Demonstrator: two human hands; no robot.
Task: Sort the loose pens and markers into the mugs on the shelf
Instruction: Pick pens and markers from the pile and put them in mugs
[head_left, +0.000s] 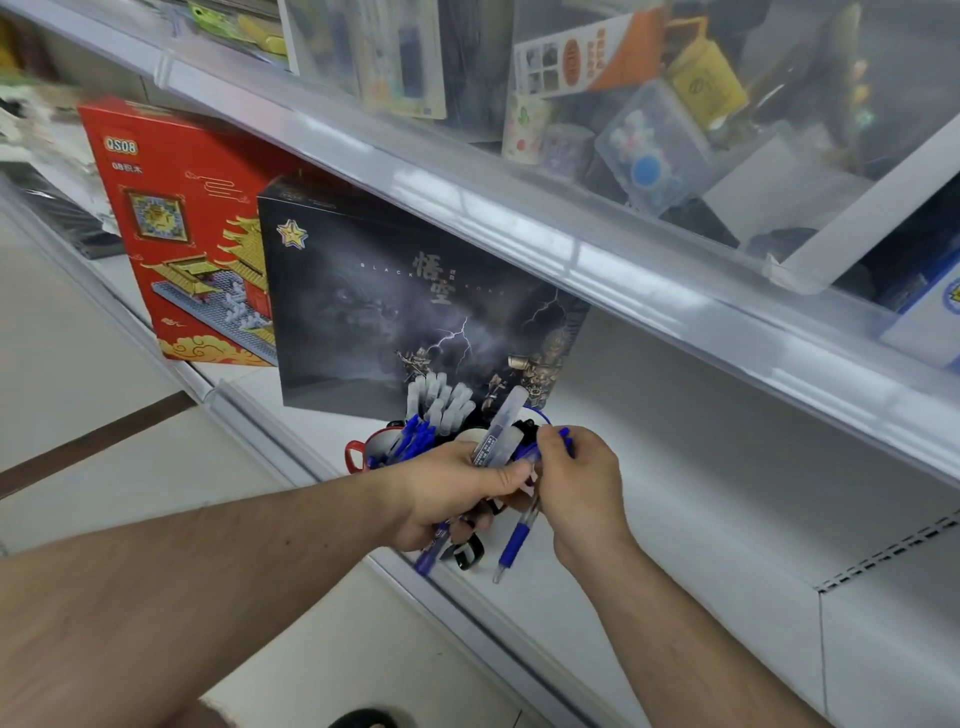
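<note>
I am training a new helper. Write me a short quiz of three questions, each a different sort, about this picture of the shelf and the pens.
1. True or false: the left hand holds several pens at once.
2. Which box stands directly behind the red mug? A) the red box B) the black box C) a yellow box
3. Fill in: the right hand pinches a ____ pen.

Key: 1 true; 2 B; 3 blue
</note>
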